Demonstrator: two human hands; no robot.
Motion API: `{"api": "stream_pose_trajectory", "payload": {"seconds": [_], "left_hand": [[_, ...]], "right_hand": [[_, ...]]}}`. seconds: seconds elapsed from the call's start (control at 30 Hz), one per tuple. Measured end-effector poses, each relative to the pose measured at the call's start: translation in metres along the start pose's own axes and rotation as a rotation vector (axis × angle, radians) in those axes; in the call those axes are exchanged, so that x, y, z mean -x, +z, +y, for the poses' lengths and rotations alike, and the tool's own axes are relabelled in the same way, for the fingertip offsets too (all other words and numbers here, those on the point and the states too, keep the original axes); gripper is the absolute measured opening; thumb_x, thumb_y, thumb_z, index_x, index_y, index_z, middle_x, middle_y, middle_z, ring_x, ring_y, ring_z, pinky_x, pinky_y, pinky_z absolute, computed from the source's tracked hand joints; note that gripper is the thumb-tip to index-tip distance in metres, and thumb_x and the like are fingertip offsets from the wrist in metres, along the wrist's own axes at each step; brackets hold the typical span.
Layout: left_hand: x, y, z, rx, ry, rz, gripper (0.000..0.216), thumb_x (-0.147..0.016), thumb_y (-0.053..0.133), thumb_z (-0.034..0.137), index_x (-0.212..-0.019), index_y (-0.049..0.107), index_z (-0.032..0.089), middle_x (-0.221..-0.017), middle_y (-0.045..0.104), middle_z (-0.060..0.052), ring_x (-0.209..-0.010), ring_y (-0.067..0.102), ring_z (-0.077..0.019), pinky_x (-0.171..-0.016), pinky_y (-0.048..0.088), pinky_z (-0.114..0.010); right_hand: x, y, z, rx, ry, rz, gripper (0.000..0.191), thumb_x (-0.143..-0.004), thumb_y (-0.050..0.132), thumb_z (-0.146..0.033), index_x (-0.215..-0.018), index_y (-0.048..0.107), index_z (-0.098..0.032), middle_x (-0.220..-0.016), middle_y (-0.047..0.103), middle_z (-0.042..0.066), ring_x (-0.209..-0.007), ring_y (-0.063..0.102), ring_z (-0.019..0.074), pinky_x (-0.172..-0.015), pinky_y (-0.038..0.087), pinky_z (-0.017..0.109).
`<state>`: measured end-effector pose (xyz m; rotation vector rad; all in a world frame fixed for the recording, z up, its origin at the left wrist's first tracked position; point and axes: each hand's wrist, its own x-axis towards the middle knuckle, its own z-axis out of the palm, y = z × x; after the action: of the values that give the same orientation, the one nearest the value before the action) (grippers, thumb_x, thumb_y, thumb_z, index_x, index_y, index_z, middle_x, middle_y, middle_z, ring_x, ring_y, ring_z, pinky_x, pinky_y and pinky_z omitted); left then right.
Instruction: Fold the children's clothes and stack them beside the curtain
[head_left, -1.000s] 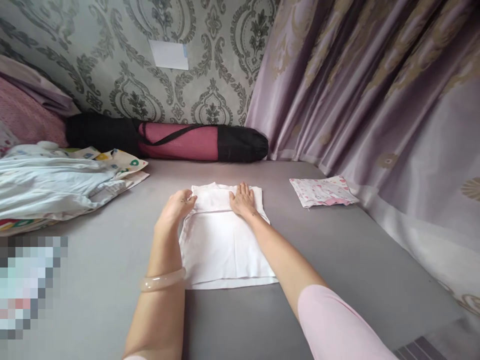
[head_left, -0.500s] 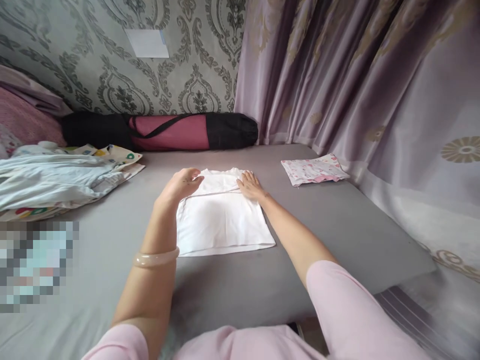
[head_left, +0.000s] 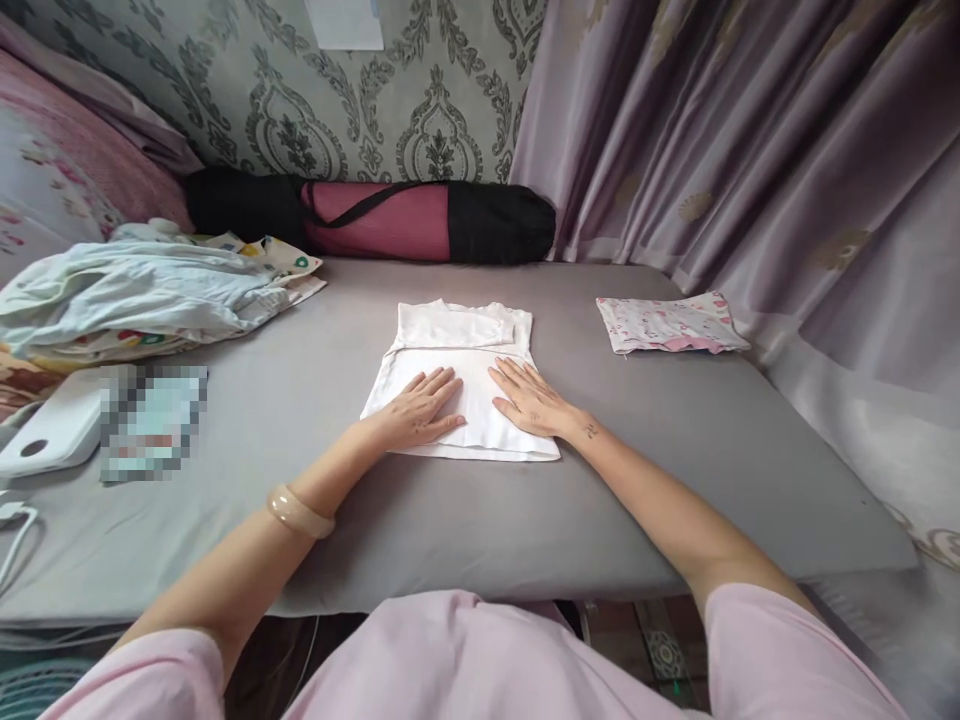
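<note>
A white shirt (head_left: 480, 390) lies flat on the grey bed sheet (head_left: 480, 530) in front of me, its sleeves folded across the top part. My left hand (head_left: 426, 405) rests palm down on the lower left of the shirt, fingers spread. On the lower right side my right hand (head_left: 531, 398) also lies flat on the cloth, fingers stretched out. Neither hand grips the fabric. A pale bangle (head_left: 300, 512) circles my left forearm.
A black and dark pink long bag (head_left: 375, 218) lies along the wall. Rumpled light clothes (head_left: 150, 290) are piled at the left, near a white device (head_left: 56, 425) and a blurred-out item (head_left: 154, 425). A folded pink-patterned garment (head_left: 667, 325) sits at the right by the curtain (head_left: 637, 130).
Both hands have moved from the top of the shirt down to its lower half. My left hand, raised and curved before, now lies flat. The camera view has shifted left and down.
</note>
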<state>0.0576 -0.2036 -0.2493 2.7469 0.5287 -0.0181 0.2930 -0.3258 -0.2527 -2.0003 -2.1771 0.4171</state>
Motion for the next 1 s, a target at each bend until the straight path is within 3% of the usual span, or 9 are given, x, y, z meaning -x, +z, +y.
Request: {"api": "stream_pose_trajectory", "payload": {"seconds": [0.2,0.33,0.4,0.5,0.6,0.7,0.8,0.9,1.0], "left_hand": [[0.038,0.004,-0.006,0.011,-0.019,-0.025,0.068,-0.099,0.026,0.059,-0.156,0.026,0.022,-0.165,0.016,-0.006,-0.153,0.009,-0.022,-0.123,0.004,-0.04],[0.07,-0.001,-0.022,0.048,-0.061,-0.018,0.059,-0.1,0.025,0.05,-0.154,0.032,0.027,-0.163,0.023,-0.001,-0.152,0.014,-0.0196,-0.124,0.006,-0.039],[0.083,-0.007,-0.032,0.068,-0.072,-0.02,0.054,-0.099,0.027,0.043,-0.15,0.041,0.027,-0.161,0.03,0.0,-0.151,0.02,-0.0203,-0.124,0.011,-0.038],[0.085,-0.019,-0.036,0.032,-0.07,0.018,0.045,-0.096,0.033,0.033,-0.133,0.059,0.025,-0.149,0.05,-0.005,-0.14,0.042,-0.0229,-0.12,0.026,-0.04],[0.059,-0.022,-0.018,-0.043,-0.044,0.112,0.038,-0.096,0.034,0.028,-0.117,0.064,0.02,-0.125,0.067,-0.01,-0.118,0.061,-0.0236,-0.11,0.041,-0.041],[0.025,-0.007,0.008,-0.067,-0.009,0.194,0.042,-0.096,0.034,0.026,-0.13,0.055,0.012,-0.136,0.059,-0.018,-0.128,0.055,-0.0258,-0.108,0.043,-0.041],[0.009,0.012,0.02,-0.12,-0.064,0.176,0.052,-0.099,0.033,0.032,-0.146,0.039,0.01,-0.154,0.04,-0.018,-0.145,0.033,-0.0283,-0.118,0.028,-0.048],[0.021,0.018,0.011,-0.129,-0.086,0.065,0.059,-0.102,0.028,0.043,-0.154,0.029,0.015,-0.163,0.024,-0.012,-0.151,0.017,-0.0268,-0.122,0.016,-0.048],[0.047,0.011,-0.009,-0.118,-0.078,-0.007,0.06,-0.103,0.021,0.049,-0.155,0.029,0.021,-0.164,0.018,-0.007,-0.152,0.012,-0.0233,-0.123,0.011,-0.045]], "right_hand": [[0.042,-0.008,-0.026,-0.091,-0.059,-0.173,0.055,-0.101,0.03,-0.042,-0.154,0.032,-0.029,-0.165,0.01,-0.006,-0.153,0.006,0.0198,-0.124,0.0,0.043],[0.076,-0.013,-0.035,-0.161,-0.107,-0.203,0.052,-0.101,0.026,-0.041,-0.151,0.038,-0.033,-0.163,0.019,-0.008,-0.152,0.011,0.0164,-0.125,0.002,0.042],[0.088,-0.019,-0.034,-0.23,-0.088,-0.221,0.05,-0.1,0.031,-0.041,-0.147,0.045,-0.033,-0.16,0.029,-0.006,-0.151,0.019,0.018,-0.124,0.01,0.043],[0.085,-0.03,-0.031,-0.335,-0.03,-0.182,0.045,-0.099,0.034,-0.041,-0.127,0.067,-0.029,-0.143,0.057,0.002,-0.136,0.048,0.0221,-0.116,0.032,0.041],[0.05,-0.031,-0.035,-0.307,-0.051,-0.003,0.045,-0.101,0.032,-0.039,-0.116,0.071,-0.022,-0.125,0.068,0.008,-0.117,0.061,0.0231,-0.106,0.042,0.039],[0.002,-0.017,-0.046,-0.158,-0.09,0.139,0.044,-0.1,0.036,-0.034,-0.134,0.057,-0.016,-0.145,0.053,0.013,-0.137,0.045,0.0248,-0.117,0.028,0.044],[-0.023,0.001,-0.058,-0.069,-0.085,0.032,0.055,-0.102,0.03,-0.035,-0.152,0.034,-0.012,-0.161,0.027,0.015,-0.151,0.019,0.0254,-0.122,0.013,0.05],[-0.015,0.011,-0.063,-0.021,-0.145,-0.051,0.061,-0.103,0.029,-0.039,-0.157,0.022,-0.011,-0.164,0.016,0.015,-0.152,0.008,0.0259,-0.123,0.007,0.052],[0.012,0.01,-0.062,0.009,-0.259,-0.095,0.057,-0.103,0.034,-0.04,-0.155,0.03,-0.017,-0.164,0.017,0.012,-0.152,0.01,0.0249,-0.123,0.006,0.051]]}}
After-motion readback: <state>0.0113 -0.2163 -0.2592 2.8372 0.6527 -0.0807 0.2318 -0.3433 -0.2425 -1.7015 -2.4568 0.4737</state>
